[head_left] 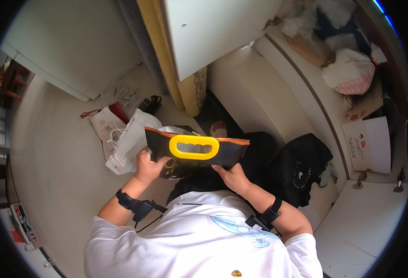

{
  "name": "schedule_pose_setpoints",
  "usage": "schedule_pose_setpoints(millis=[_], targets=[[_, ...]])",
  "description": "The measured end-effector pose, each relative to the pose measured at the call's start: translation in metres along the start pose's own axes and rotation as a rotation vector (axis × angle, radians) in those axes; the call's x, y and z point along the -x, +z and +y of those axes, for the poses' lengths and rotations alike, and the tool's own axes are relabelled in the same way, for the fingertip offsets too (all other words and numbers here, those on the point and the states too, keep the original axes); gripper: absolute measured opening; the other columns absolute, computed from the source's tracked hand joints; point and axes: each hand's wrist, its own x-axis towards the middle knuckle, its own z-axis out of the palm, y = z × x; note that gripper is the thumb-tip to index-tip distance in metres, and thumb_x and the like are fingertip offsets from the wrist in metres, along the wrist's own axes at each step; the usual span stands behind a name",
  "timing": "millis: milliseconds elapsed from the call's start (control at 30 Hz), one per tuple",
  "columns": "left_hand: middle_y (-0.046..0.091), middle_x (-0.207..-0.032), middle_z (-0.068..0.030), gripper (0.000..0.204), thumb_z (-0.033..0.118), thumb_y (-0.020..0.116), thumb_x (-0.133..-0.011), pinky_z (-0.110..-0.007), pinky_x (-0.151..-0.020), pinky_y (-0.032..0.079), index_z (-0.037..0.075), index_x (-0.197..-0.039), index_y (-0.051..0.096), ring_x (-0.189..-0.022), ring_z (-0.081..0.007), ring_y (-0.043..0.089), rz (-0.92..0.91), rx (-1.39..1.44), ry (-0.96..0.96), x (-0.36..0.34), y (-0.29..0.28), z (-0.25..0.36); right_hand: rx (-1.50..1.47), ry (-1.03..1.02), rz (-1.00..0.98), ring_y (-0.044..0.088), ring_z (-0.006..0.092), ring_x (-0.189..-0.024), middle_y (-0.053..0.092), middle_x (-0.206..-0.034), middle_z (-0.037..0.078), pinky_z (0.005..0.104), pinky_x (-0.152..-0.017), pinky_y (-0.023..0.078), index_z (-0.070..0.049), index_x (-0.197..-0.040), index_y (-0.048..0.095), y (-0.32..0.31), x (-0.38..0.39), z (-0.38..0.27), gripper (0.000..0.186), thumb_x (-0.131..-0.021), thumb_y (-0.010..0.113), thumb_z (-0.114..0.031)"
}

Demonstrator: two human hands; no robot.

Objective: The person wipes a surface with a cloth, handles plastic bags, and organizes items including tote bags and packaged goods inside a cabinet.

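A black bag (160,143) with an orange inner edge and a yellow plastic handle (194,147) is held up in front of my body. On its left side my left hand (149,167) grips the bag, thumb on the near face. My right hand (231,177) pinches the lower right part, its thumb also on the near face. The other fingers of both hands are mostly hidden behind the bag. Just left of it, white paper bags (134,134) with cord handles lie on the floor.
On the right an open cabinet holds plastic bags, a red-and-white bag (350,74) and a white box (368,144). Its white door (218,28) hangs open ahead; another panel (366,222) is lowered at right. A black cloth bag (301,169) lies by my right arm.
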Motion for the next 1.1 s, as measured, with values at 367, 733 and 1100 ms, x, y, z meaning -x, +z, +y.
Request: schedule_pose_setpoints(millis=[367, 733, 1100], targets=[[0.064, -0.083, -0.0152, 0.029, 0.014, 0.074, -0.068, -0.037, -0.068, 0.049, 0.002, -0.091, 0.062, -0.077, -0.0329, 0.062, -0.082, -0.019, -0.187, -0.014, 0.034, -0.086, 0.275, 0.029, -0.082, 0.059, 0.0260, -0.076, 0.063, -0.086, 0.016, 0.0305, -0.071, 0.048, 0.000, -0.097, 0.060, 0.000, -0.022, 0.043, 0.017, -0.086, 0.060, -0.012], [0.067, -0.090, -0.0104, 0.029, 0.012, 0.071, -0.073, -0.032, -0.074, 0.048, -0.001, -0.097, 0.061, -0.082, -0.0194, 0.063, -0.416, -0.172, -0.171, -0.181, 0.077, -0.166, 0.438, 0.272, -0.097, 0.056, 0.0399, -0.095, 0.060, -0.099, 0.024, 0.0408, -0.080, 0.046, 0.000, -0.111, 0.055, -0.031, -0.092, -0.011, 0.038, -0.093, 0.045, -0.032], [0.024, -0.143, -0.0221, 0.082, 0.039, 0.055, -0.086, -0.037, -0.104, 0.028, 0.004, -0.143, 0.009, -0.131, -0.0349, 0.027, -0.428, -0.053, -0.471, -0.184, 0.212, -0.157, 0.480, -0.090, 0.160, 0.052, 0.0372, -0.106, 0.054, -0.116, 0.021, 0.0383, -0.092, 0.042, -0.002, -0.128, 0.042, -0.080, -0.056, 0.010, 0.046, -0.089, 0.051, -0.026]])
